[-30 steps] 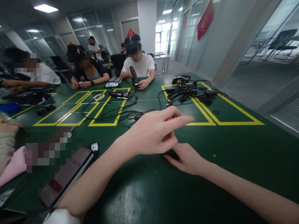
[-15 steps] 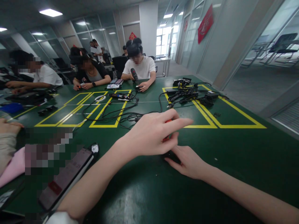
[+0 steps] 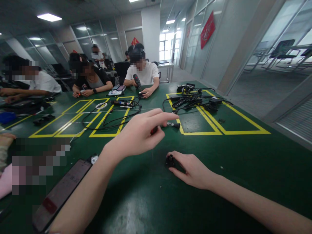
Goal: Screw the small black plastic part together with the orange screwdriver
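In the head view, my landmark is the small black part (image 3: 168, 162), which seems to rest on the green tabletop (image 3: 136, 198) with a short tube (image 3: 171, 157) standing up from it. The right grip (image 3: 195, 170) is closed lightly on this part, the thumb at its near side and the fingers at its far side. I judge the hold is meant to steady it from the edges, since its top shows between them.

The left grip (image 3: 138, 131) is up and to the left of the black part, apart from it, with its fingers curled on a dark tool (image 3: 154, 130) showing a little red. The index finger reaches out straight, perhaps to balance the tool. Most of the tool is hidden, and I cannot tell whether the black-tipped piece (image 3: 175, 125) beyond the fingers belongs to it.

Farther off than the black part and to its right, black cables (image 3: 192, 100) lie heaped across yellow tape outlines (image 3: 202, 133), perhaps bunched there to leave working room. Nearer me and to its left, a phone (image 3: 62, 195) lies screen up beside the left forearm. Across the tabletop, well beyond the black part, a co-worker (image 3: 143, 73) holds a drill-like tool (image 3: 137, 80) pointed down at something small.
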A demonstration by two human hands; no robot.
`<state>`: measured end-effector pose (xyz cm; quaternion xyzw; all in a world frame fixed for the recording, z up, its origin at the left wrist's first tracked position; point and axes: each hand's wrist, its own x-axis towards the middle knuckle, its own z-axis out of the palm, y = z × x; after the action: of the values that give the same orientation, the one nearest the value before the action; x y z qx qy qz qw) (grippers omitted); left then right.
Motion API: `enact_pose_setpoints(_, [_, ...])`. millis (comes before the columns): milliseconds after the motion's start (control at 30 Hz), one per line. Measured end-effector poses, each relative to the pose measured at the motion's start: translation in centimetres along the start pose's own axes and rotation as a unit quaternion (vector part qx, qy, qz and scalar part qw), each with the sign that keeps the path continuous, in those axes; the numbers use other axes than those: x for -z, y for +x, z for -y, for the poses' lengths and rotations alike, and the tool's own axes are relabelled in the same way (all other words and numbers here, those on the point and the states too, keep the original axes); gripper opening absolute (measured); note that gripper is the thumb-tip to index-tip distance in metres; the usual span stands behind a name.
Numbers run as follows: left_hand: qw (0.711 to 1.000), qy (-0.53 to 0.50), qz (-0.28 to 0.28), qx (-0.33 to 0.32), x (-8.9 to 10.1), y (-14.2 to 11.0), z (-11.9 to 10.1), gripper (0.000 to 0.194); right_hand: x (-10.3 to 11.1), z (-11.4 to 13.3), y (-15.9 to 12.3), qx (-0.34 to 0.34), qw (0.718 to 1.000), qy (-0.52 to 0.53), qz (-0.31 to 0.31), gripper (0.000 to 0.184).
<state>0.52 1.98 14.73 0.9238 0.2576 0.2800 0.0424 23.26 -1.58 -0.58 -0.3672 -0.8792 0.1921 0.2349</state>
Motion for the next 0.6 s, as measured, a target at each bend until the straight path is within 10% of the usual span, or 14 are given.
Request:
enact_pose_setpoints(400, [0.890, 0.100, 0.402, 0.192, -6.0, -0.2, 2.9, 0.036, 0.8, 0.0, 0.5, -0.104, 0.986, 0.120, 0.047, 0.027])
enact_pose_setpoints(600, [0.895, 0.124, 0.398, 0.161, -6.9, -0.2, 1.3, 0.039, 1.4, 0.4, 0.6, -0.127, 0.978, 0.159, 0.046, 0.025])
